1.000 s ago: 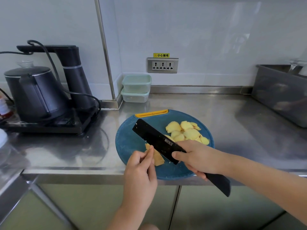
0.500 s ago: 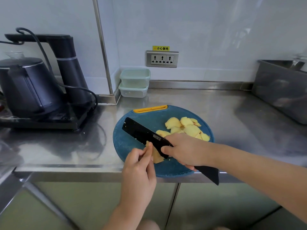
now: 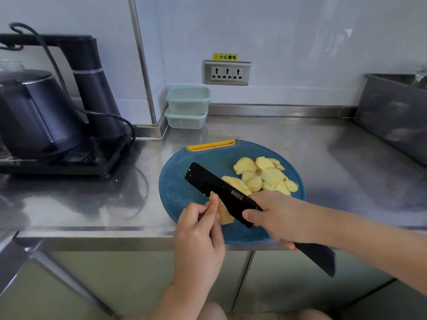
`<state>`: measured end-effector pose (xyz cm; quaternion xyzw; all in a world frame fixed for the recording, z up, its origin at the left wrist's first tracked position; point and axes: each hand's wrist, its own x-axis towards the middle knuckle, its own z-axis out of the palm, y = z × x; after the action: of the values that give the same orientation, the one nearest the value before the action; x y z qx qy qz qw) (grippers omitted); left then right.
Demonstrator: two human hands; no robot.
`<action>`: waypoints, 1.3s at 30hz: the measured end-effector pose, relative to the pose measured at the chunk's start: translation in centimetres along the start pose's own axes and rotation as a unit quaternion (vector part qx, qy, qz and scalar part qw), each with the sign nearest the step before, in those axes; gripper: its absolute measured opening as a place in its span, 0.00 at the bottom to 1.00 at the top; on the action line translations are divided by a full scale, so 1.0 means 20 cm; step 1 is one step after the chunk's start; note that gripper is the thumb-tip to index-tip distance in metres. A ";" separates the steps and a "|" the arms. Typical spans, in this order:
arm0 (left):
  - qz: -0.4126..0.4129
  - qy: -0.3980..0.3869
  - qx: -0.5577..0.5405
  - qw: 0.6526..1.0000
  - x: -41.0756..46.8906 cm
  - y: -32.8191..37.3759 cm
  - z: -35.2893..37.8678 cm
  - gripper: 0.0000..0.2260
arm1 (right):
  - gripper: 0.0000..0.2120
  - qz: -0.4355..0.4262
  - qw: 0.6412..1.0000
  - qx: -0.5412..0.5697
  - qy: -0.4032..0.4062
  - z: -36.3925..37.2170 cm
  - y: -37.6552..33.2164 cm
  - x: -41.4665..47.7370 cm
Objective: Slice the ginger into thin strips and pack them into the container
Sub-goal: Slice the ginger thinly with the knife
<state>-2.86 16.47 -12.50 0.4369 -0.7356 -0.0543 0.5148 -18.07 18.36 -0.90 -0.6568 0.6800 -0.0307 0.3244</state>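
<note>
A round blue cutting board (image 3: 184, 181) with a yellow handle slot lies at the counter's front edge. Several pale yellow ginger slices (image 3: 263, 174) are piled on its right half. My left hand (image 3: 201, 229) pinches a small stack of ginger (image 3: 225, 215) against the board near its front left. My right hand (image 3: 279, 218) grips a black knife (image 3: 219, 189) by its handle, the blade lying diagonally right beside my left fingertips, over the ginger stack. Two stacked pale green lidded containers (image 3: 187, 107) stand against the back wall.
A black electric kettle (image 3: 34, 112) on its base with a black water tower (image 3: 92, 86) and cable fills the left counter. A steel bin (image 3: 392, 116) stands at the right. A wall socket (image 3: 227, 72) sits above the containers.
The knife blade has shifted slightly left and forward along the ginger stack. My left hand keeps pinching the stack. The camera tilted a little.
</note>
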 end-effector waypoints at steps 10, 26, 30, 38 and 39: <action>0.002 -0.003 -0.008 1.000 0.01 0.00 0.00 0.17 | 0.15 0.001 0.998 -0.058 0.039 0.03 -0.07 0.08; -0.038 0.013 -0.006 0.999 0.01 0.03 -0.01 0.14 | 0.07 -0.015 0.999 0.001 0.048 -0.08 0.05 0.03; -0.043 0.000 -0.013 0.999 0.02 0.03 -0.01 0.17 | 0.04 -0.024 0.996 0.057 0.068 -0.12 0.10 -0.03; -0.045 0.007 -0.021 0.999 0.01 0.03 -0.01 0.17 | 0.12 -0.053 0.988 0.060 0.129 -0.01 0.05 -0.06; -0.042 0.007 -0.021 0.999 0.01 0.03 -0.01 0.17 | 0.12 -0.049 0.989 0.061 0.122 0.01 0.05 -0.06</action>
<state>-3.08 16.76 -11.94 0.4564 -0.7116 -0.0883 0.5268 -18.88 19.69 -1.08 -0.6593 0.6787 -0.1681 0.2763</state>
